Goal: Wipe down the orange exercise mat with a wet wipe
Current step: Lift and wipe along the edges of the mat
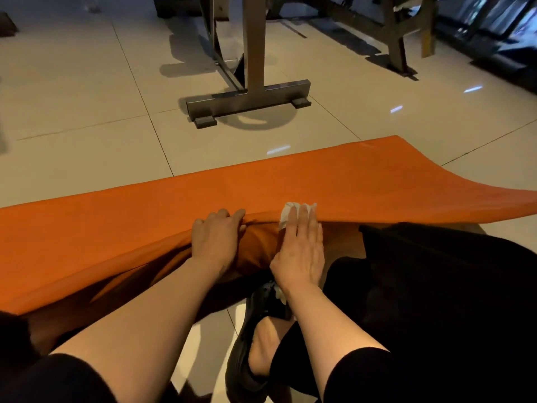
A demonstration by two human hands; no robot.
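Mat [261,184] lay draped across the person's lap, long axis running left to right, far edge toward the tiled floor [87,97], right end curling up off it. Near edge was folded over and bunched just in front of both hands.

Left hand [215,239] sat at the fold, fingers curled over the ridge and gripping the mat there, knuckles up. It looked to be holding the sheet taut and lifted.

Right hand [300,248] lay just beside it, nearly touching, fingers straight and together, palm down. It pressed the wipe [287,213] flat against the mat at the fold; white corners showed past the fingertips and along the index side. No pinch on the wipe, only flat pressure.

Unwiped orange spread well away on both sides, more of it visible to the left. Judged that the next stroke would run along the long axis, and rightward was the free direction, since the left hand blocked the other way.

Black shoe [252,344] below the right wrist. Metal stand [250,103] beyond the mat.
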